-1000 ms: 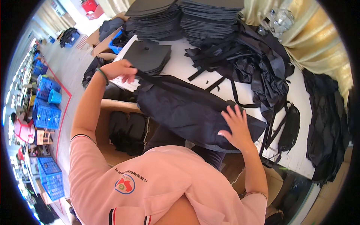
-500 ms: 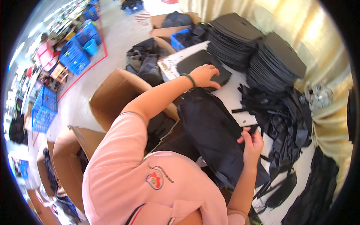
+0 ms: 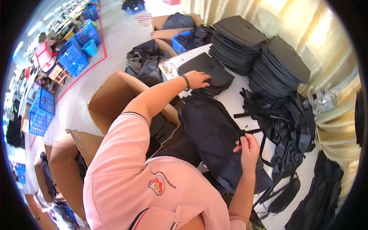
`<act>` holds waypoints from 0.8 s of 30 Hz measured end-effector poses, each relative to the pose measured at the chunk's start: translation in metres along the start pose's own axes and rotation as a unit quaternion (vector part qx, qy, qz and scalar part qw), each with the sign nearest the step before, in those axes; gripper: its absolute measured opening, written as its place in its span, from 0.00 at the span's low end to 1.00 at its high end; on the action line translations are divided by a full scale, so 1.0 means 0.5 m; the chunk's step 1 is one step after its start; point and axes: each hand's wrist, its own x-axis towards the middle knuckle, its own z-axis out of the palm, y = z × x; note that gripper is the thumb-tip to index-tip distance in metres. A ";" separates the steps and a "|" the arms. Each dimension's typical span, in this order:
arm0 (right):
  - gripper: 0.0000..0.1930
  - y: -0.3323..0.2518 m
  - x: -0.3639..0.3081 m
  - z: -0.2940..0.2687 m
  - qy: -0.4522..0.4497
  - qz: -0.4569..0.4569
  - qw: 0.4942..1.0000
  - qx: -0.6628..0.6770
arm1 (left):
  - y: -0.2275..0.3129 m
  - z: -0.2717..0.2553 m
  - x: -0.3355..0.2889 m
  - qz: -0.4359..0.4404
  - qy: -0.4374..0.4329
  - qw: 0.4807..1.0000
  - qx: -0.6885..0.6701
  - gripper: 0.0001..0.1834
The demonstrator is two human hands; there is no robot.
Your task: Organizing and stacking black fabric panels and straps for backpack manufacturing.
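Note:
My left hand (image 3: 199, 79) lies on a low stack of thin black panels (image 3: 220, 78) at the table's far edge. Its fingers are bent and drawn together on the top black panel. In front of me a black fabric bag (image 3: 211, 132) stretches from that stack down toward my lap, partly over the table edge. My right hand (image 3: 248, 148) pinches the bag's right edge near a black strap, thumb against fingers. The bag's underside is hidden.
Two tall stacks of dark panels (image 3: 281, 65) stand at the back right. Black straps and fabric (image 3: 283, 126) heap along the right of the white table (image 3: 184, 57). Open cardboard boxes (image 3: 111, 96) sit at my left. Blue crates (image 3: 42, 111) and a person in pink are farther left.
My left hand has drawn back leftward over the stack, its spread fingers now closer together. My right hand has shifted slightly left and down along the bag's edge.

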 end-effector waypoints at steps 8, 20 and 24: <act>0.09 0.018 0.004 0.021 0.016 -0.050 0.998 -0.018 | 0.113 -0.115 -0.014 -0.086 0.166 0.971 -0.148 0.18; 0.05 -0.016 0.059 -0.034 0.152 -0.152 0.977 0.011 | 0.379 -0.205 -0.152 0.104 0.024 0.927 -0.358 0.13; 0.03 -0.015 0.024 -0.042 0.128 -0.113 0.983 0.066 | 0.394 -0.229 -0.141 0.138 -0.062 0.913 -0.378 0.17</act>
